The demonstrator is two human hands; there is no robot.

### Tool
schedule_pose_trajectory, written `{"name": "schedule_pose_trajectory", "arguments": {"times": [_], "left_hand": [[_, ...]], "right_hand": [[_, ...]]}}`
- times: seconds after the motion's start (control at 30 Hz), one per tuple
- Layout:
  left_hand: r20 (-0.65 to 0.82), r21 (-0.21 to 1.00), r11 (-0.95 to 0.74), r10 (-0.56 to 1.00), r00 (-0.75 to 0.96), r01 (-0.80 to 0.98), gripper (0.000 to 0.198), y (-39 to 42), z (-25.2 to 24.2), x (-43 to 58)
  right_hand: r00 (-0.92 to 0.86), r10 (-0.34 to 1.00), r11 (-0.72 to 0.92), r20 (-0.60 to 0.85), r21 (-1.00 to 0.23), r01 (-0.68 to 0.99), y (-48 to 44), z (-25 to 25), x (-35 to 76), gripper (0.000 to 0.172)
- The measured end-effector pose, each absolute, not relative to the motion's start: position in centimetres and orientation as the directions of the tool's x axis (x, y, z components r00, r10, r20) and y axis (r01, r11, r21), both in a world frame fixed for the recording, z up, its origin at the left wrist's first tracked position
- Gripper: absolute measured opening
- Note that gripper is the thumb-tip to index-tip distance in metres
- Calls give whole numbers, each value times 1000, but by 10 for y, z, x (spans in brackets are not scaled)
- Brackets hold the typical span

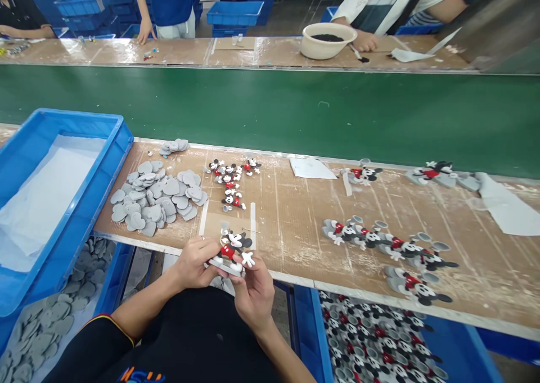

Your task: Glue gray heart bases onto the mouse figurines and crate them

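Mouse figurine (231, 251): over the surface's (291, 231) near edge, fingers of left hand (194, 264) and right hand (256, 294) holding it low. Probably light, stiff, thin arms fragile; grip gray base (225, 266), not ears.

Mickey Mouse figurine (230, 252): black ears, red shorts, white gloves, gray base (225, 267) underfoot; head up, between left hand (194, 263) and right hand (255, 294), at tabletop's (291, 231) near edge.
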State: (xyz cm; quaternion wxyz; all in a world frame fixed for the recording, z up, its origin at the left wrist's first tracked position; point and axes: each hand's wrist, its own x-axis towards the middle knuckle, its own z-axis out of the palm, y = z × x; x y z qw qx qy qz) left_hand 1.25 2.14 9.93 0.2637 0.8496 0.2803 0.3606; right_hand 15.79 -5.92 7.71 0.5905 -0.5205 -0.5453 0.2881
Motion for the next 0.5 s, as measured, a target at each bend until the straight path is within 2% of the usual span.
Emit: {"name": "schedule_pose_trajectory", "arguments": {"times": [0.27,0.5], "left_hand": [[382,641,-685,676,630,346,45,21,94,8],[266,592,-675,679,684,440,38,23,89,3]], "right_hand": [[207,925,270,317,-936,226,-55,80,161,15],[105,933,296,343,-901,317,-42,94,172,7]]}}
